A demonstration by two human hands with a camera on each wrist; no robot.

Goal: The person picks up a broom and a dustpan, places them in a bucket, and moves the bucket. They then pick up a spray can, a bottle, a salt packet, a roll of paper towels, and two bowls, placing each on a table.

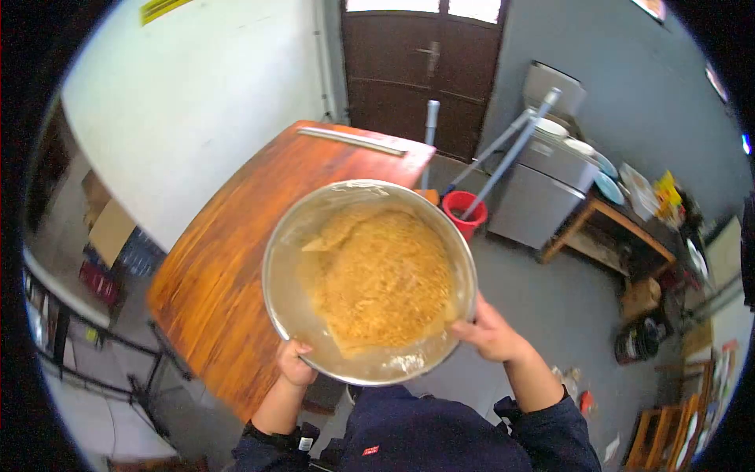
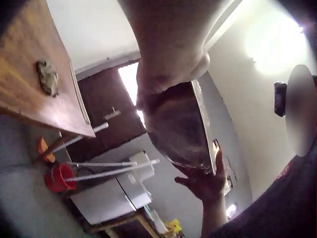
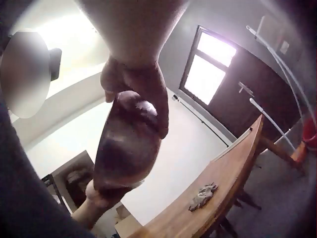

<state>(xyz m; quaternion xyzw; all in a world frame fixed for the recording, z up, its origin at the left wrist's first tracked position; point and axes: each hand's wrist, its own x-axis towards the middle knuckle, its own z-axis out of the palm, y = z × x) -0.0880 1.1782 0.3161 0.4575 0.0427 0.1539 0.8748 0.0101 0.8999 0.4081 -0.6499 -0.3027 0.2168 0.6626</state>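
Note:
A wide, shiny metal bowl (image 1: 287, 315) is held up in front of the body, over the table's near right side in the head view. Inside lies a golden-brown, crumbly mass (image 1: 385, 283) with some flat pieces at its edges. My left hand (image 1: 295, 362) grips the rim at the lower left, thumb over the edge. On the right side my right hand (image 1: 491, 334) holds the rim, its thumb on top and its fingers beneath. Both wrist views show the bowl's underside (image 2: 178, 129) raised off the table, with the right hand's fingers (image 2: 190, 186) spread against it.
A wooden table (image 1: 228, 267) carries a metal strip (image 1: 354, 141) along its far edge and a crumpled cloth (image 3: 203, 196). Beyond it are a red bucket (image 1: 464, 212) with mop handles, a grey refrigerator (image 1: 543, 189) and a cluttered side table (image 1: 602, 208). A black rack (image 1: 102, 338) stands left.

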